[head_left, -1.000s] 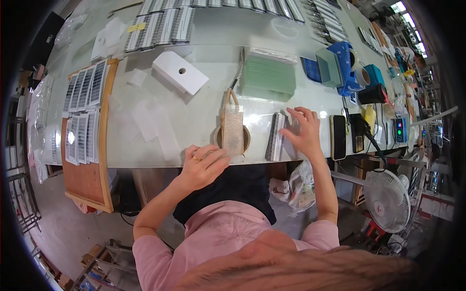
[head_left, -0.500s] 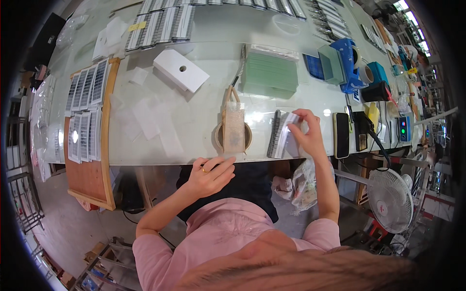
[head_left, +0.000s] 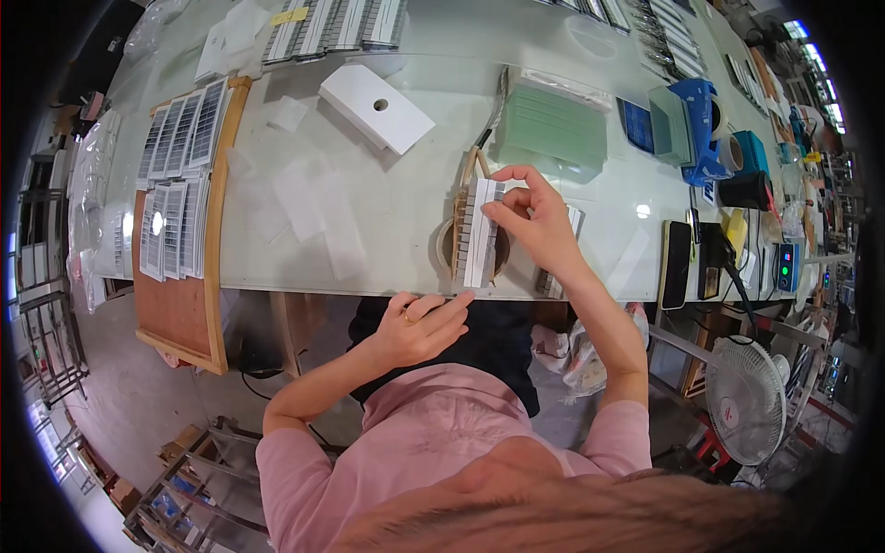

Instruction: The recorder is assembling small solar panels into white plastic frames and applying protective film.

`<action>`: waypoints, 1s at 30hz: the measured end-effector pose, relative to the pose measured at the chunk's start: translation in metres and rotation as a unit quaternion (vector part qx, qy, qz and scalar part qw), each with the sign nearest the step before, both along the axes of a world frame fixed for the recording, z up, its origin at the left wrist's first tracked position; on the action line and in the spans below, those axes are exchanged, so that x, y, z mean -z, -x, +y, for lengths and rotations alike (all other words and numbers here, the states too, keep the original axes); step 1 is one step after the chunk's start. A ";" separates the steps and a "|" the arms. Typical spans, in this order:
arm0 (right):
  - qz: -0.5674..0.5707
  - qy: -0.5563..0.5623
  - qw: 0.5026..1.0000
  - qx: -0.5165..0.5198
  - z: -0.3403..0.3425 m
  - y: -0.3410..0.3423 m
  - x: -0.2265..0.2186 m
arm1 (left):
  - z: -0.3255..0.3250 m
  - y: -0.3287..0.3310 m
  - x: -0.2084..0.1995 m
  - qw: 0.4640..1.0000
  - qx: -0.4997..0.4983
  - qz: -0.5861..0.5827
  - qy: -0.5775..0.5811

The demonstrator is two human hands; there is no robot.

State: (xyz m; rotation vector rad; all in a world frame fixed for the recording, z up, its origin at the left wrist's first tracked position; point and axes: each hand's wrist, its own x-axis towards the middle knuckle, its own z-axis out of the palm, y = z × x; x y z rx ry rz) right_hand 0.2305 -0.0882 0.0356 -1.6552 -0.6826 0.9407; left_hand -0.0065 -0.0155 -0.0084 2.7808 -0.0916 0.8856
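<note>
We pinch a gray/white strip (head_left: 479,235) w/ our R hand (head_left: 535,221) over a round brown base (head_left: 444,251). Our L hand (head_left: 419,330) is loose, fingers bent, nr the strip's btm end.

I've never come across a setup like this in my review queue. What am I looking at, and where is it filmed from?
There is no machine here: these are a person's bare hands. Every picture comes from a fisheye camera worn on the head, looking down, so edges bend near the rim.

The right hand holds a grey-and-white ridged piece by its upper end, over a brown ring; whether they touch is unclear. The left hand is empty, near the piece's lower end.

On the table lie a white box with a hole, a green block and a dark-screened phone.
</note>
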 end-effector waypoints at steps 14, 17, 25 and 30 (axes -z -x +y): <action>-0.122 0.017 0.992 -0.014 -0.002 0.003 -0.001 | 0.001 0.000 -0.001 0.999 0.012 0.013 0.034; -0.161 0.010 0.987 -0.017 -0.002 0.003 0.003 | 0.001 -0.001 -0.001 0.999 0.017 0.015 0.038; -0.209 -0.011 0.978 -0.019 -0.002 0.003 0.004 | 0.002 -0.001 -0.001 0.999 0.022 0.015 0.035; -0.310 0.005 0.951 -0.019 -0.003 0.005 -0.004 | 0.003 0.000 -0.001 0.999 0.024 0.019 0.034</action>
